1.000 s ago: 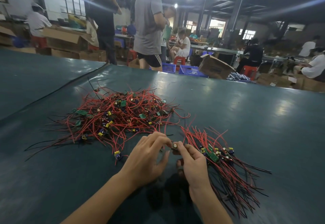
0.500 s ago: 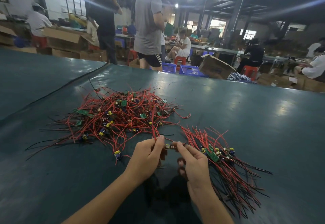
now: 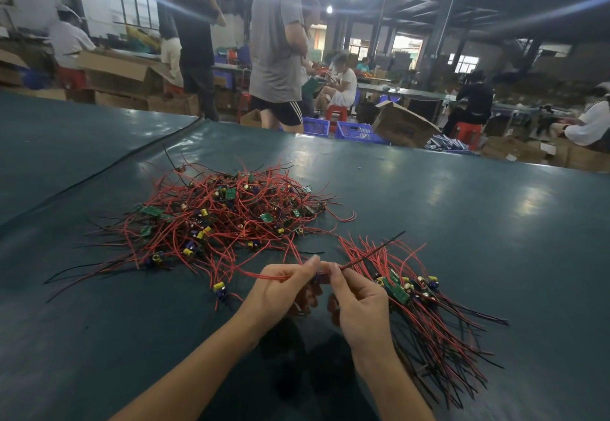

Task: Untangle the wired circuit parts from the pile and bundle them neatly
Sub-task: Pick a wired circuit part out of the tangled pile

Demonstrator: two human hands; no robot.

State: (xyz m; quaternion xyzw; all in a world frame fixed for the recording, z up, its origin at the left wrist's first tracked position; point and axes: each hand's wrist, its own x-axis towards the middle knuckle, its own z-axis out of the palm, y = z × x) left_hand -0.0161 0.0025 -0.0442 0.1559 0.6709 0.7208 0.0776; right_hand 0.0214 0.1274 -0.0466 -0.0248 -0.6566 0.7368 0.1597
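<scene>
A tangled pile of red and black wired circuit parts [image 3: 227,219] lies on the dark green table [image 3: 462,222], ahead and to the left. A straighter bundle of sorted parts [image 3: 419,308] lies to the right of my hands, wires fanned toward me. My left hand [image 3: 280,292] and my right hand [image 3: 359,305] hold one small circuit part [image 3: 319,277] between them, just above the table. The left fingers pinch its red wires [image 3: 264,276], which trail left. A red and black wire pair [image 3: 373,252] sticks up and right from the right fingers.
A seam [image 3: 99,173] runs across the table at the left. Beyond the far edge stand several people, cardboard boxes [image 3: 402,126] and blue crates [image 3: 353,131]. A person in a grey shirt [image 3: 277,54] stands close to the table's far side.
My hands have lifted the circuit part a little and drawn its wires out. The red wires now stretch left from my left hand and a wire pair points up and right.
</scene>
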